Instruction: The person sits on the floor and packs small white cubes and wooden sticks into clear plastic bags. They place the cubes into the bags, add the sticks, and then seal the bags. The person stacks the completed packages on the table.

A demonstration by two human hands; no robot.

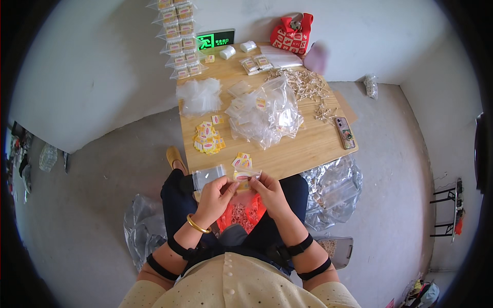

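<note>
Close over the table's near edge, my left hand (pixel 217 199) and my right hand (pixel 270 194) pinch opposite sides of a small clear plastic bag (pixel 253 173). A yellow and white card (pixel 242 176) shows in or behind the bag; I cannot tell which. Just beyond my hands lie a few loose printed cards (pixel 242 160). Left of them, a stack of flat clear bags (pixel 207 175) rests at the table edge. Between my legs a red plastic bag (pixel 246 218) holds many small reddish pieces, partly hidden by my hands.
The wooden table (pixel 287 159) bears a card pile (pixel 207 138), clear bags (pixel 199 96), a large bag of packets (pixel 267 115), scattered cotton swabs (pixel 307 84) and a phone (pixel 345 133). A red tote (pixel 292 36) and packet tower (pixel 177 41) stand behind. Plastic sheeting (pixel 334 192) lies right.
</note>
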